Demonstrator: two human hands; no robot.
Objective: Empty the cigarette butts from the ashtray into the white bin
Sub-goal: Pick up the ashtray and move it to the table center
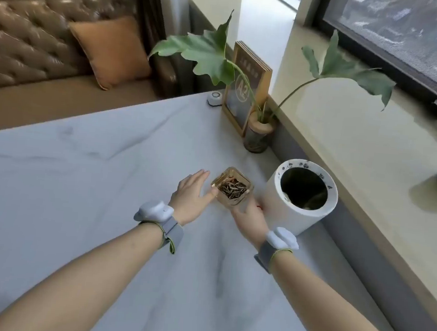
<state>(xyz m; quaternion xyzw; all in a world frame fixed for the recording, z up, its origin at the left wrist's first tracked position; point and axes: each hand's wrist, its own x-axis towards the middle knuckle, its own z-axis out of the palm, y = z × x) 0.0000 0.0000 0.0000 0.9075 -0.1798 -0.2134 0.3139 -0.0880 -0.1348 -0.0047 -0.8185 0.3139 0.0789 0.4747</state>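
Observation:
An amber glass ashtray [232, 186] full of cigarette butts [232, 188] is held just above the marble table [78, 179]. My right hand [250, 215] grips it from below and from its near side; part of the hand is hidden under the glass. My left hand [192, 193] lies flat with fingers spread, its thumb touching the ashtray's left rim. The white bin [287, 213], a round tub with a dark opening, stands tilted just right of the ashtray, some rubbish lying inside.
A potted plant [258, 134] and a framed A2 table sign [245, 88] stand behind the ashtray. A small white call button [214, 98] sits at the far table edge. A stone windowsill [371, 157] runs along the right. A brown sofa with an orange cushion [111, 50] lies beyond.

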